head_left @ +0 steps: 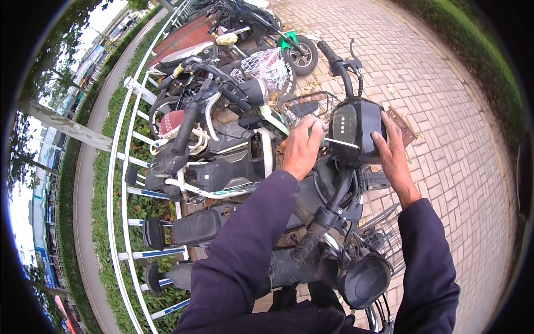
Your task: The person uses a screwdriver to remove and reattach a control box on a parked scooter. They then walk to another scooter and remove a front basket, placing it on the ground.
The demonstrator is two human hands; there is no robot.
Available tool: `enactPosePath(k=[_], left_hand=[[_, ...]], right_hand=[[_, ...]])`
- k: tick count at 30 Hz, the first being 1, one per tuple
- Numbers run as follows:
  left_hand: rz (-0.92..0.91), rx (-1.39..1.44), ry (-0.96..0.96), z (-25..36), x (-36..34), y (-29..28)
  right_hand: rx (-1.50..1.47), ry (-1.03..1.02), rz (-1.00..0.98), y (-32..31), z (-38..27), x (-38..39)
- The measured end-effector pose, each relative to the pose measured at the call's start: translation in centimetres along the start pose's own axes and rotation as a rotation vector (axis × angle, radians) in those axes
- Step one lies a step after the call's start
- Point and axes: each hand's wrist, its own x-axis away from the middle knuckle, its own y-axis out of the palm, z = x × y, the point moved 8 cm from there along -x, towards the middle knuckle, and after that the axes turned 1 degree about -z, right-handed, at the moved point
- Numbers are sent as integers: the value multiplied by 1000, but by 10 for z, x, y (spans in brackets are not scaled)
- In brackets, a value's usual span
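Note:
My left hand (305, 146) grips a screwdriver (340, 142) by its handle, which is mostly hidden by my fingers. The long metal shaft reaches across the lower face of the black handlebar display housing (344, 121); I cannot tell exactly where the tip touches. My right hand (389, 146) holds the right side of that housing, thumb pressed on its face and fingers round the edge. A black grip with a brake lever (332, 55) rises above the housing, and the handlebar (338, 197) continues down below it, with cables alongside.
Parked scooters and bikes (214, 167) stand packed to my left, some with wire baskets (311, 103). A white metal railing (128, 211) runs past them, with a hedge (100, 234) beyond. A brick pavement (456, 167) lies to the right, bordered by greenery.

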Motion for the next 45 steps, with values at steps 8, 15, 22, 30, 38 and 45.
enactPosePath(k=[8,15,22,30,38,45], left_hand=[[-78,562,-545,-26,14,10],[-168,-46,-473,-26,2,6],[38,16,102,6,11,0],[-168,191,-556,-35,9,8],[-57,129,-228,-21,0,10],[-55,477,-299,-18,8,6]], right_hand=[[-20,3,-6,0,-2,0],[-38,43,-42,2,2,0],[16,31,5,-2,-3,1],[5,10,4,-2,-3,1],[20,21,37,1,5,2],[-33,15,32,0,0,2]])
